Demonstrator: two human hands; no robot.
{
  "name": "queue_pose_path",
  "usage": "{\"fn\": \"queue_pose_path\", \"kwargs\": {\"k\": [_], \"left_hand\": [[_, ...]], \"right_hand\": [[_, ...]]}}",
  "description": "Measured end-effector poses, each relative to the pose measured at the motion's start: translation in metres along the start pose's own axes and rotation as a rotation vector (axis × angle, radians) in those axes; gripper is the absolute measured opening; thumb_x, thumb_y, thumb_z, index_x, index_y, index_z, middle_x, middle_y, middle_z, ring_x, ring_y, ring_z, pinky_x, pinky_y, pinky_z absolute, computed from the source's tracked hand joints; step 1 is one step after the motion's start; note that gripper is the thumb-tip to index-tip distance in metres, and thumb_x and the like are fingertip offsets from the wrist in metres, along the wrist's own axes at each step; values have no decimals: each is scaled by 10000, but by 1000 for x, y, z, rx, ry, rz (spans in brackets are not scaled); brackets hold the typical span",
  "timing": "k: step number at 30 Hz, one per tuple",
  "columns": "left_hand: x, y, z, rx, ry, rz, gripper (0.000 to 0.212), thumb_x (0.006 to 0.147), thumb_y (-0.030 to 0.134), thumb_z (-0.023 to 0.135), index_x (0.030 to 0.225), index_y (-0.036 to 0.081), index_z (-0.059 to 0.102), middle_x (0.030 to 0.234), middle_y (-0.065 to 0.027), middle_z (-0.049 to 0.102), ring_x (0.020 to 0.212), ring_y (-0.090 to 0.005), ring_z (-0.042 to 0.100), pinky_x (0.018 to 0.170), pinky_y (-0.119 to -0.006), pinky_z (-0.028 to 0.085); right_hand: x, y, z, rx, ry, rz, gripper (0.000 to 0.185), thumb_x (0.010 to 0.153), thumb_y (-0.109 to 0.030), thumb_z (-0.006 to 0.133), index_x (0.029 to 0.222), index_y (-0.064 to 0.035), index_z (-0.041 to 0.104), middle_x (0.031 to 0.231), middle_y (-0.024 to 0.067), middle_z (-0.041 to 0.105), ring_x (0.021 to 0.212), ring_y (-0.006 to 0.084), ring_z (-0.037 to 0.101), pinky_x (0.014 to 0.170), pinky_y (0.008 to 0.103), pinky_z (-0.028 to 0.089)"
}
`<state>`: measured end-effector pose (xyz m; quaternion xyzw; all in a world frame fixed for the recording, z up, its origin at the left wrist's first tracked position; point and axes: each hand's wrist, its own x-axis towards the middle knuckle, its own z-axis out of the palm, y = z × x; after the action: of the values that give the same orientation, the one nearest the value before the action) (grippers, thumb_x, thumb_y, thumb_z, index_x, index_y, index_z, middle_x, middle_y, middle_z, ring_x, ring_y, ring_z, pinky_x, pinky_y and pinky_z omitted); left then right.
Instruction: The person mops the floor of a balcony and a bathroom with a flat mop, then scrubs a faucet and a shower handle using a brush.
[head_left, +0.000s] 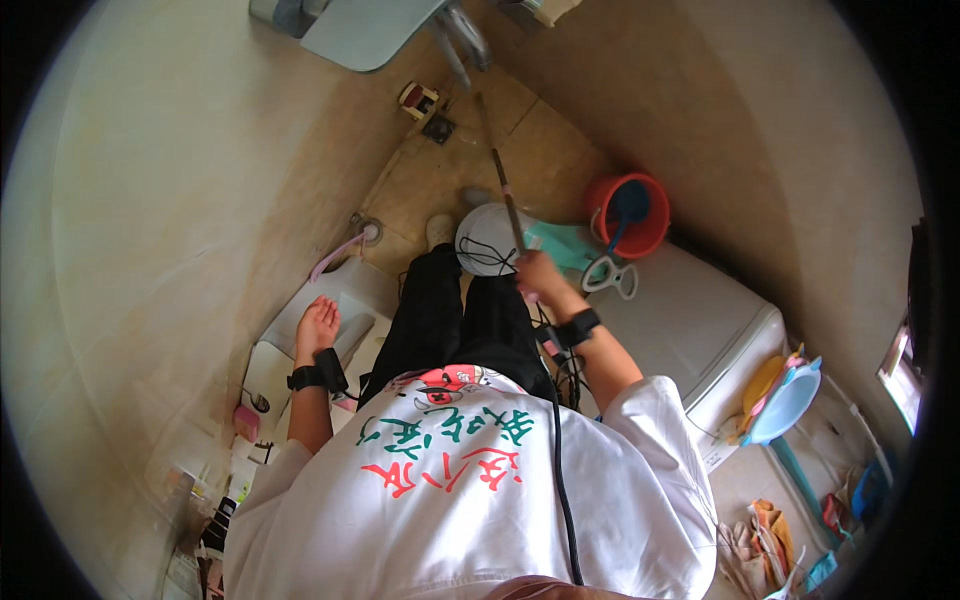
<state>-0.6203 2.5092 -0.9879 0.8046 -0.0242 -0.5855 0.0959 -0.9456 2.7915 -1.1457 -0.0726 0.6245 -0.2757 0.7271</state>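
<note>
My right hand (538, 276) is closed around the near end of a long thin dark rod (504, 180), which points away over the tiled floor towards the far corner. What is at the rod's far end is blurred. My left hand (319, 324) hangs with nothing in it, palm partly up and fingers slightly curled, above a pale basin or fixture (352, 304). Beyond my knees stands a white round bucket or lid (484, 244), with dark cables in front of it. A black wristband device is on each wrist.
A red bucket (651, 241) holding a blue handled item stands ahead on the right, beside a white appliance (690, 322). Coloured basins (784, 405) are stacked at its side. A floor drain (438, 129) and a small box-like item (418, 100) are near the far corner.
</note>
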Motion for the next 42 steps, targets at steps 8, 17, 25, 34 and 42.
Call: {"fn": "queue_pose_path", "kwargs": {"k": [8,17,25,34,42], "left_hand": [[-9,-6,22,47,-30,15,238,751,106,485,977,30,487,913,-81,511,850,-197,502,749,-312,429],[-18,-28,2,-8,13,60,226,744,97,474,960,34,486,903,-72,518,847,-198,510,755,-309,427],[-22,-93,-18,-93,-21,89,228,745,96,463,963,35,490,886,-70,523,843,-201,513,755,-313,433],[-11,-114,-61,-349,34,10,246,747,76,451,983,17,490,919,-80,524,881,-204,507,784,-302,426],[2,-128,-82,-390,129,-55,232,735,60,467,961,14,500,895,-80,533,869,-202,511,764,-303,437]], "right_hand": [[44,-66,-87,-389,305,181,237,715,-164,477,622,48,526,495,171,532,439,237,561,416,329,440],[77,-25,3,-928,51,23,283,690,-61,451,887,143,448,649,229,572,562,303,587,527,347,482],[13,-7,-66,-701,-183,170,213,718,-113,466,826,67,497,591,178,563,530,290,576,469,359,462],[-41,-3,-101,313,226,551,174,785,-138,418,805,16,499,528,116,480,437,216,478,363,338,371],[6,15,-75,-996,-42,-479,145,600,-252,589,614,-108,573,665,119,567,653,300,551,534,356,425]]}}
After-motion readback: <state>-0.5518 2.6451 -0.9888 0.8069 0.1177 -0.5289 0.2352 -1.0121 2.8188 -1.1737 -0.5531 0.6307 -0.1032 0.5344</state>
